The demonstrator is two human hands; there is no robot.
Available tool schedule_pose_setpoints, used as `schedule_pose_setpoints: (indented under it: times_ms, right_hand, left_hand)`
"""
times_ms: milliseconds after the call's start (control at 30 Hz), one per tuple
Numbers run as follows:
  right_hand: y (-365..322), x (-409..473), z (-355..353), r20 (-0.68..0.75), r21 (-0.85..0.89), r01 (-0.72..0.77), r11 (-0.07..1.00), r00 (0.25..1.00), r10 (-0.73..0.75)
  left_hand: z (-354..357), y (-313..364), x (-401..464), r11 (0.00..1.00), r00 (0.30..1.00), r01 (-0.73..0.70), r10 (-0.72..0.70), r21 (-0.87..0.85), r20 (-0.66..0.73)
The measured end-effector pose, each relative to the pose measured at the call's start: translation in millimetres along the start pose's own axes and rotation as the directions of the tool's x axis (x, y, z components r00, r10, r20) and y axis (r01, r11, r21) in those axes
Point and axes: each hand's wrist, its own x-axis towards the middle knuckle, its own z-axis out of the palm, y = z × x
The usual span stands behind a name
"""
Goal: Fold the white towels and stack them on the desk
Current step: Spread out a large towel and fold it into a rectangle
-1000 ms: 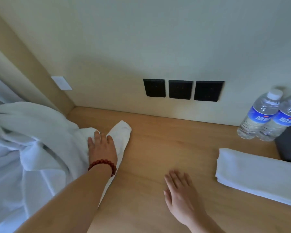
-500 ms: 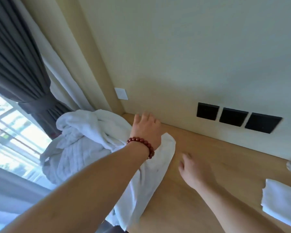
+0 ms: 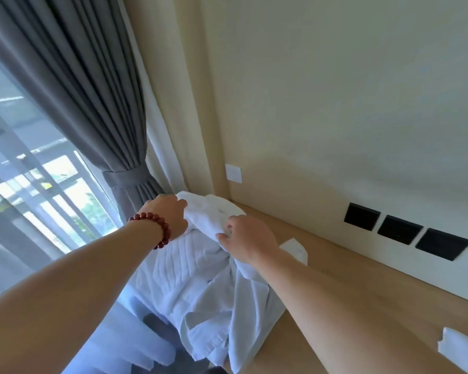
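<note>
Head view: my left hand (image 3: 170,214) and right hand (image 3: 247,240) pinch the unfolded towel pile (image 3: 200,279) at nine o'clock. One folded towel (image 3: 459,349) lies on the desk (image 3: 362,292) at four o'clock; I judge most folding remains.

Right hand (image 3: 247,242): off bare desk (image 3: 362,298), now pinching white towel pile (image 3: 200,279) beside left hand (image 3: 170,215). Left hand: from flat press on towel corner to grip on pile's top fold. View swung left; bottles gone from sight.

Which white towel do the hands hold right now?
The rumpled towel draped over the desk's left end; left hand and right hand grip its top. The folded towel lies untouched at right.
</note>
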Motion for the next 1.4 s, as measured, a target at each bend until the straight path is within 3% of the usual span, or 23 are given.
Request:
schedule_pose_setpoints:
  times_ms: [100,300,467,767,900,1000,1067,1167,1300,1400]
  right_hand:
    - [-18.0,3.0,18.3,0.034,-0.073,0.026,0.997,0.999,-0.024]
    - [-17.1,11.0,48.4,-0.074,-0.250,-0.015,0.968,0.997,-0.004]
    - [-13.6,25.3,30.3,-0.028,-0.131,-0.112,0.985,0.994,0.109]
    - [-18.0,29.6,-51.6,-0.013,0.024,0.015,1.000,1.000,-0.015]
    - [-11.7,20.5,-90.1,-0.090,0.031,0.040,0.999,0.995,-0.037]
    - [-1.2,11.9,-122.2,-0.138,0.013,0.025,1.000,0.990,-0.023]
    - [6.8,2.6,-143.1,-0.153,-0.002,0.001,1.000,0.988,-0.002]
    - [20.8,-12.7,-170.2,-0.174,-0.004,-0.062,0.998,0.983,0.061]
    - [35.4,-36.1,-205.5,-0.156,0.178,-0.183,0.967,0.965,0.212]
    - [49.0,-52.8,-231.2,-0.153,0.414,-0.288,0.863,0.913,0.378]
  left_hand:
    - [21.5,-26.8,-11.5,0.999,0.999,-0.051,0.050,0.020,0.005]
    - [42.4,-35.6,-18.7,0.998,0.978,-0.067,0.063,-0.012,-0.199]
    - [50.8,-25.1,-11.0,0.981,0.942,-0.179,0.191,0.072,-0.276]
    - [11.9,18.5,6.7,0.941,0.887,-0.327,0.339,0.091,-0.314]
    - [-25.7,44.1,9.4,0.937,0.884,-0.345,0.309,-0.045,-0.352]
    - [-53.9,62.8,3.4,0.931,0.927,-0.320,0.267,-0.178,-0.265]
    - [-68.4,75.1,-0.9,0.936,0.937,-0.309,0.269,-0.168,-0.223]
    - [-86.0,97.5,-6.1,0.925,0.915,-0.349,0.302,-0.149,-0.267]
    - [-104.0,138.2,-16.3,0.886,0.840,-0.442,0.353,-0.140,-0.412]
    - [-109.0,170.3,-20.3,0.817,0.761,-0.523,0.319,-0.244,-0.565]
